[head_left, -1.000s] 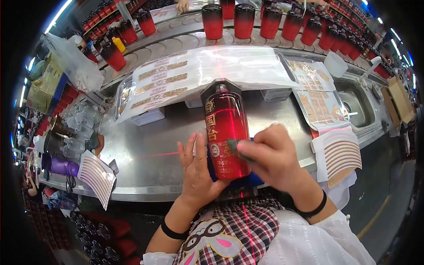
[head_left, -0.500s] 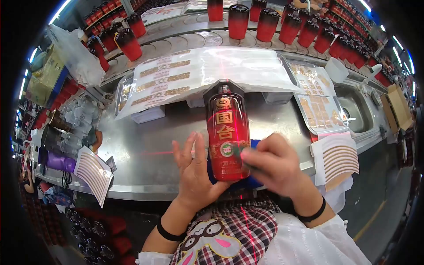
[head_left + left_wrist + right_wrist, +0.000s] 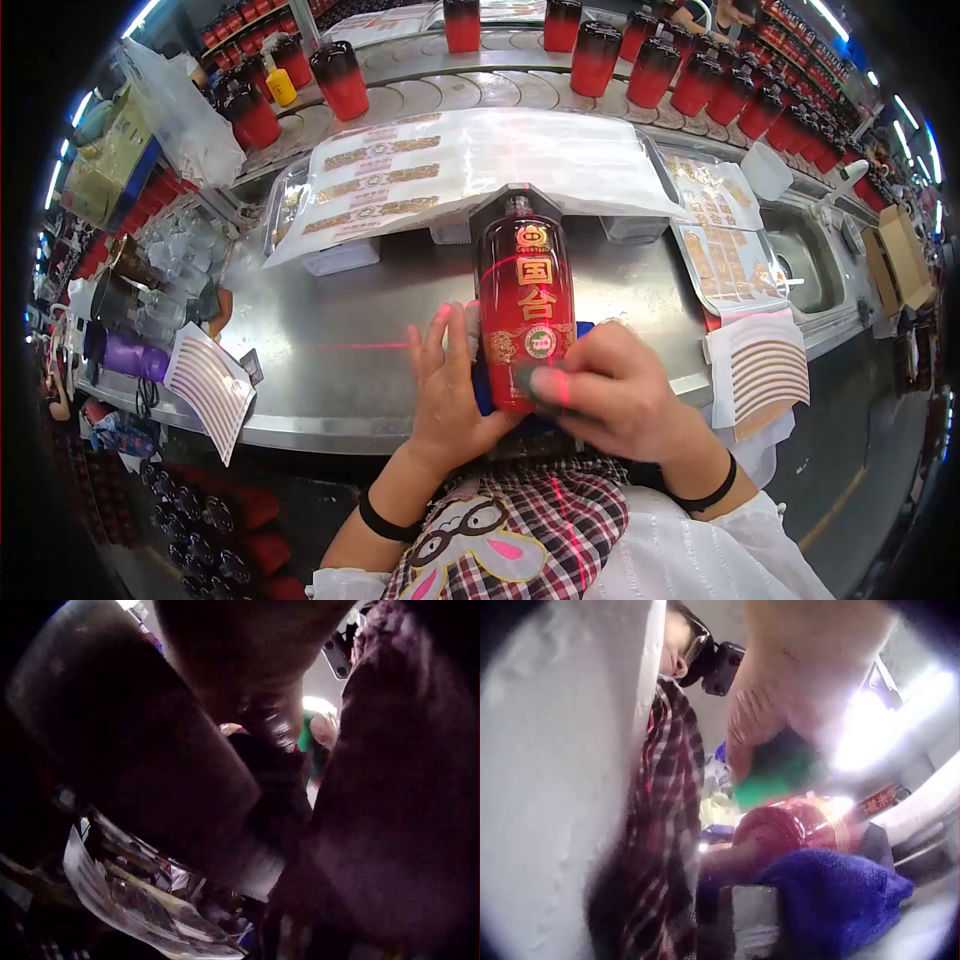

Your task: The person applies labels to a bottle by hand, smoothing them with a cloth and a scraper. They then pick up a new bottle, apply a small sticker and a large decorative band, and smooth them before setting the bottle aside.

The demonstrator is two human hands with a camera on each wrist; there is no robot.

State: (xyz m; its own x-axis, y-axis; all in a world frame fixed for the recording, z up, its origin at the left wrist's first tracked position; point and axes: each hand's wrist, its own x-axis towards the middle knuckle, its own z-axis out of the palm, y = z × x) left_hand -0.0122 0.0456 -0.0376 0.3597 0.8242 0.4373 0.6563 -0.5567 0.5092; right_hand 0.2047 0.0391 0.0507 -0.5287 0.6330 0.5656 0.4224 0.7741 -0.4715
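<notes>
Dark, blurry frame. Left hand (image 3: 397, 817) fills the right side, up against a dark round bottle (image 3: 127, 742) that runs diagonally from top left. Printed label sheet (image 3: 120, 904) at lower left. Finger pose unreadable.

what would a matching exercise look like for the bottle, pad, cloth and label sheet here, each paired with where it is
Things:
1 red bottle
2 green pad
3 blue cloth
4 label sheet

Places:
a under the bottle
b pinched by the right hand
c lying flat, left hand against its side
d spread out beyond the bottle's neck

Pairs: 1-c, 2-b, 3-a, 4-d
</notes>
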